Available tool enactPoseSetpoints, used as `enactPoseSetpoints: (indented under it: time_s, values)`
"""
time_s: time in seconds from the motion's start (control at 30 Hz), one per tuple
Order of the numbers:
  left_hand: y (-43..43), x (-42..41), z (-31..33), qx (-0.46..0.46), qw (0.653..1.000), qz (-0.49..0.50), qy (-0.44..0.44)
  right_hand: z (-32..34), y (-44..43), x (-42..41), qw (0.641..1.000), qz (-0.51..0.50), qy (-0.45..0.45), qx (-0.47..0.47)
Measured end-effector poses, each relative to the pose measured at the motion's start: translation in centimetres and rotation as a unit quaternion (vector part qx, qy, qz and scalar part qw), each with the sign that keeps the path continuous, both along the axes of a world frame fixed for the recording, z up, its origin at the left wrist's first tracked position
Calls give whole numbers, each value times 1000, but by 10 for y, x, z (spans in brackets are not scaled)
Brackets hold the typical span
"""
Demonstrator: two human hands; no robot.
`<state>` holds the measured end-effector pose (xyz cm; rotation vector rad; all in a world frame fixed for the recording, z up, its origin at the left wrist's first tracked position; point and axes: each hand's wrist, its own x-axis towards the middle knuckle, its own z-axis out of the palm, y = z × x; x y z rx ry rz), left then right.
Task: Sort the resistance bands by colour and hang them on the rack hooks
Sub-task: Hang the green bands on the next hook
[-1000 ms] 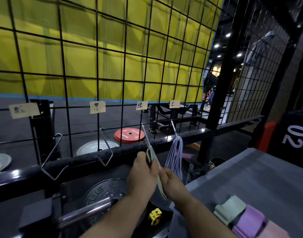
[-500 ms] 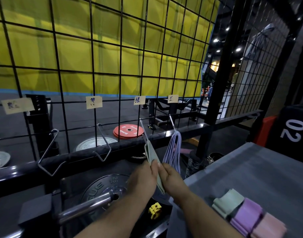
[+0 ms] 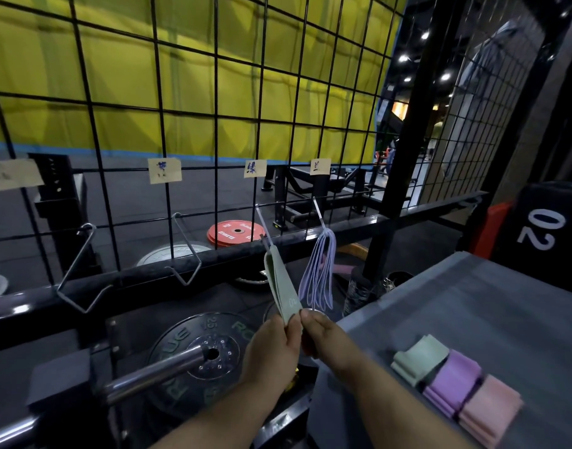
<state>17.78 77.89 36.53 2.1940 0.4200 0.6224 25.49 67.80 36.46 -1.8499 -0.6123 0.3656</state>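
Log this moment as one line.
green band on third hook | left hand pinches its lower end | right hand pinches it too | lilac bands on fourth hook

A single band (image 3: pixel 283 286) on a hook (image 3: pixel 262 222), a band bunch (image 3: pixel 317 280) on the next hook (image 3: pixel 319 212) rightward, folded bands (image 3: pixel 453 374) on the table (image 3: pixel 472 303).

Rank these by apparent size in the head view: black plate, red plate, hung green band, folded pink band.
Largest: black plate.
Next: pink band, though it is nearest the camera.
Last: green band and red plate look alike; the plate is much farther away, so I leave them unranked.
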Motion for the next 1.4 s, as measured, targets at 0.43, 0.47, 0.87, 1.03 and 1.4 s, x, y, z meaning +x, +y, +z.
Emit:
enactPoseSetpoints:
  time_s: [0.43,0.47,0.87,1.03,1.4]
  values:
    - [-4,1,-5,45,997,7,57,-6,-3,0,999,26,8,30]
    - [-4,1,-5,40,997,8,59,-7,-2,0,999,28,15,37]
    - [-6,1,-14,-2,998,-2,64,-6,-1,2,1000,26,5,0]
    - [-6,2,-11,8,997,20,74,-3,3,-1,999,19,36,9]
    - [-14,6,-31,-181,984,4,2,-1,-2,-5,999,18,23,18]
